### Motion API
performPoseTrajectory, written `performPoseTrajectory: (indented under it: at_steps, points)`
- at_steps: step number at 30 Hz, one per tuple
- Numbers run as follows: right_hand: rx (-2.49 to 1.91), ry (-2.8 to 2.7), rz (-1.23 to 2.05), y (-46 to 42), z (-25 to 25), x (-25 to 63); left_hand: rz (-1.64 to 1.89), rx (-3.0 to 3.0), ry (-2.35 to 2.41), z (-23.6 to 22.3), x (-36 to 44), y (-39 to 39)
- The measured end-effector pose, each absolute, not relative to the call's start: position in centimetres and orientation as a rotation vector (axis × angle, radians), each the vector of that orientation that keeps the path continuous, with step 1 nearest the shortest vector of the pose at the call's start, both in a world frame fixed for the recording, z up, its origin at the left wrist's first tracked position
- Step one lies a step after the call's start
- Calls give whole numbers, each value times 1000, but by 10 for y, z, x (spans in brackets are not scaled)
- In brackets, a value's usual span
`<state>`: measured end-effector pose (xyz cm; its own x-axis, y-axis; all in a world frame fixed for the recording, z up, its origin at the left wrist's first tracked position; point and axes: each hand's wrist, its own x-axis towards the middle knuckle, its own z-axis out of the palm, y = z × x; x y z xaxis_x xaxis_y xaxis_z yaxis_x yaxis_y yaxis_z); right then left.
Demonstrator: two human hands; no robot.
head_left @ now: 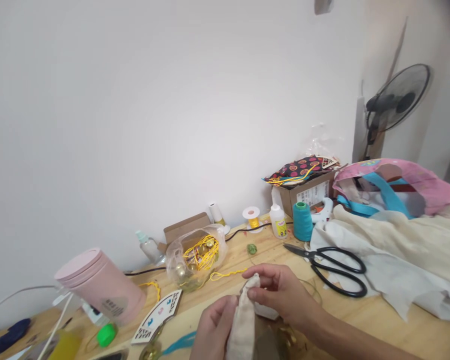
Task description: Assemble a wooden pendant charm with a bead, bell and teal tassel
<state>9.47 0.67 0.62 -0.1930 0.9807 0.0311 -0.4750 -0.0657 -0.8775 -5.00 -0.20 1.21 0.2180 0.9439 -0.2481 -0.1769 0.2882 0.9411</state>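
Observation:
Between my two hands is a piece of cream cloth (243, 327), narrow and gathered at its top. My left hand (215, 325) pinches its left side near the lower middle of the view. The fingers of my right hand (279, 292) close on the gathered upper end. Under my right hand a small white item (266, 311) shows in part; its kind is hidden. Left of my hands lie a white fan-shaped piece (158, 317) with dark lattice ends and a blue tassel (180, 342). A yellow cord (227, 275) runs behind the cloth.
Black-handled scissors (337, 267) lie right of my hands, beside cream fabric (405, 245). Behind stand a teal thread cone (302, 222), a glue bottle (278, 221), a yellow spool (252, 220) and a cardboard box (303, 195). At left are a plastic bag (172, 255) and a pink canister (101, 285).

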Motion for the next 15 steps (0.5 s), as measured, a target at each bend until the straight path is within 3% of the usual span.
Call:
performPoseTrajectory:
  at_steps: [15]
  points:
    - [-811, -971, 1415, 10, 2, 98, 1074, 1065, 1141, 6, -50, 1]
